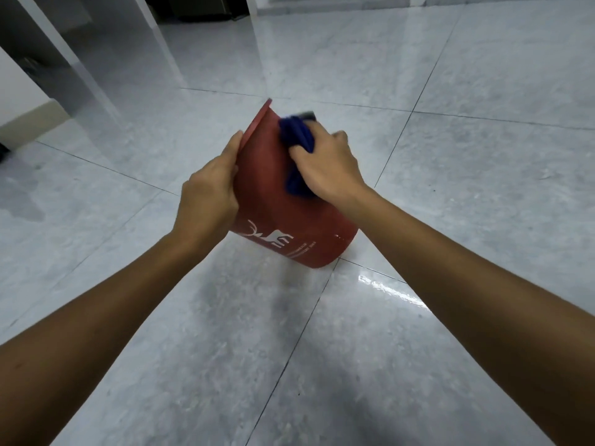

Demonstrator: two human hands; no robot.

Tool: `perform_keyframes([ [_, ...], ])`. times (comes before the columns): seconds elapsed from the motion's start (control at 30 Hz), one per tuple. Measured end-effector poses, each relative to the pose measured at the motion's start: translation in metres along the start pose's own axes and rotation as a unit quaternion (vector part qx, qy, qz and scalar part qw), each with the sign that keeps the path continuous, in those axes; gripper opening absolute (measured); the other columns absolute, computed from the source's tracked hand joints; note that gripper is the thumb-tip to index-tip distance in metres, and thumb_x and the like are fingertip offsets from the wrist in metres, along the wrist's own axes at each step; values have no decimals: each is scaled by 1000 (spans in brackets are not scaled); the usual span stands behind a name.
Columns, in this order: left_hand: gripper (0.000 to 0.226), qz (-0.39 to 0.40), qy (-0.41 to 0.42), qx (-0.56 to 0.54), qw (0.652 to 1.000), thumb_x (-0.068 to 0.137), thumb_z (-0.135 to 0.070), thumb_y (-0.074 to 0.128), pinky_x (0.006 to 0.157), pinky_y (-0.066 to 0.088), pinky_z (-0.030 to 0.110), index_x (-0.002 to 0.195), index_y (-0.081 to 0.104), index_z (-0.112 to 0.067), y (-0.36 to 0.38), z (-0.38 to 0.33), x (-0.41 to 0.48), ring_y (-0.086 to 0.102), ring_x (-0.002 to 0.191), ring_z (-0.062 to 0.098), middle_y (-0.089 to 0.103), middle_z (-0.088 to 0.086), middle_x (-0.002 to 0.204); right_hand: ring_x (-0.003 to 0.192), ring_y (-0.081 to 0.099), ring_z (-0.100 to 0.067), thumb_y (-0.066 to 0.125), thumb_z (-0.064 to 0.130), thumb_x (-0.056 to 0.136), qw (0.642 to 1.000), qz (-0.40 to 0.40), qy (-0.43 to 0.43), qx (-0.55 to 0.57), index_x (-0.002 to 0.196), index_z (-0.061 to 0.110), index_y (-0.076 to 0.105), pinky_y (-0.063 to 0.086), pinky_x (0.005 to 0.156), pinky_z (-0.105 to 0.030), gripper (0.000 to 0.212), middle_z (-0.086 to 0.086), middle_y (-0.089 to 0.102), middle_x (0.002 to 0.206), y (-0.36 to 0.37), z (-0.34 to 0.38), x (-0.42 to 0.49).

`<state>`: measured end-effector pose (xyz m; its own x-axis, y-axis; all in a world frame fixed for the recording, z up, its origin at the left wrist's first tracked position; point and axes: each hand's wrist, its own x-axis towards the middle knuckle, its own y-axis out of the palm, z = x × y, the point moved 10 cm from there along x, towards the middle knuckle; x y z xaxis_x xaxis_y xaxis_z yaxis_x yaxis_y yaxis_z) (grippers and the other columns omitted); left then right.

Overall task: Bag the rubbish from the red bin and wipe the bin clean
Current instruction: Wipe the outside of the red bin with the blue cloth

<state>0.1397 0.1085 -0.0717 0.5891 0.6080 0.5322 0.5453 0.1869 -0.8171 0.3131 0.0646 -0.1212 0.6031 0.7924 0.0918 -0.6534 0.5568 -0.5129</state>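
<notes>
The red bin (273, 201) is tilted with its mouth facing away from me and its base toward me, a white deer print near the base. My left hand (209, 191) grips the bin's left side near the rim. My right hand (325, 165) holds a dark blue cloth (297, 140) pressed against the bin's outer wall. The bin's inside is hidden from view.
Glossy grey floor tiles (354, 349) spread all around, with a bright glare patch at right. White furniture legs (164, 43) stand at the upper left, beside a beige skirting (32, 120) at the far left.
</notes>
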Motion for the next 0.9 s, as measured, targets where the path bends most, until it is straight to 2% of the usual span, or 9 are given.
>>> perform_keyframes([
  [0.1, 46, 11, 1, -48, 999, 100, -17, 35, 79, 42, 29, 145, 34, -23, 9, -10, 16, 60, 95, 30, 64, 15, 112, 102, 57, -33, 46, 39, 89, 999, -25, -44, -13, 139, 41, 42, 50, 88, -42, 51, -7, 42, 127, 0, 16, 5],
  [0.23, 48, 24, -37, -64, 997, 101, -22, 36, 93, 30, 18, 148, 27, -21, 11, 14, 8, 49, 119, 22, 50, 9, 137, 113, 55, -40, 45, 38, 90, 994, -30, 91, -52, 139, 39, 43, 48, 95, -45, 48, -12, 41, 133, -5, -60, -3],
  [0.37, 50, 76, -46, -57, 994, 101, -24, 35, 87, 38, 27, 148, 19, -31, 18, 30, -25, 54, 112, 26, 53, 8, 135, 116, 52, -43, 43, 35, 93, 977, -34, 202, -59, 138, 31, 45, 48, 95, -45, 45, -15, 39, 137, -17, -118, -15],
  [0.47, 48, 45, -48, -75, 995, 101, -19, 34, 83, 42, 27, 146, 26, -34, 14, 23, -19, 56, 96, 19, 60, 9, 125, 120, 48, -44, 41, 33, 94, 962, -28, 269, -29, 136, 23, 45, 45, 100, -46, 43, -16, 33, 139, -13, -117, -18],
  [0.53, 46, 10, -39, -67, 997, 101, -16, 35, 80, 43, 25, 145, 32, -31, 11, 12, -8, 56, 90, 16, 64, 10, 119, 121, 48, -44, 42, 32, 94, 974, -22, 224, -14, 138, 26, 44, 43, 102, -48, 44, -16, 32, 140, -6, -85, -14],
  [0.63, 43, -24, -11, -43, 999, 100, -19, 37, 79, 45, 26, 142, 39, -29, 7, -6, 9, 62, 90, 24, 67, 11, 115, 114, 53, -41, 43, 36, 93, 999, -31, 29, 2, 143, 35, 38, 48, 96, -50, 50, -13, 36, 136, 1, -9, -6],
  [0.7, 40, -46, 7, -23, 999, 100, -21, 37, 78, 49, 31, 139, 44, -27, -1, -12, 21, 65, 88, 32, 70, 13, 109, 110, 53, -34, 45, 38, 93, 995, -55, -82, -27, 146, 36, 35, 50, 90, -46, 54, -11, 39, 132, 5, 25, -10],
  [0.77, 38, -55, -7, -8, 998, 100, -23, 37, 81, 50, 38, 136, 48, -26, -8, -6, 30, 65, 87, 38, 71, 16, 105, 109, 53, -33, 46, 40, 91, 994, -71, -73, -27, 145, 37, 36, 51, 88, -45, 55, -9, 42, 130, 9, 14, -12],
  [0.9, 38, -32, -61, -5, 998, 100, -26, 36, 87, 48, 41, 136, 48, -30, -10, 12, 31, 62, 91, 40, 69, 18, 105, 106, 57, -34, 45, 43, 90, 992, -96, 70, -42, 141, 39, 41, 51, 88, -46, 52, -9, 46, 123, 9, -72, -30],
])
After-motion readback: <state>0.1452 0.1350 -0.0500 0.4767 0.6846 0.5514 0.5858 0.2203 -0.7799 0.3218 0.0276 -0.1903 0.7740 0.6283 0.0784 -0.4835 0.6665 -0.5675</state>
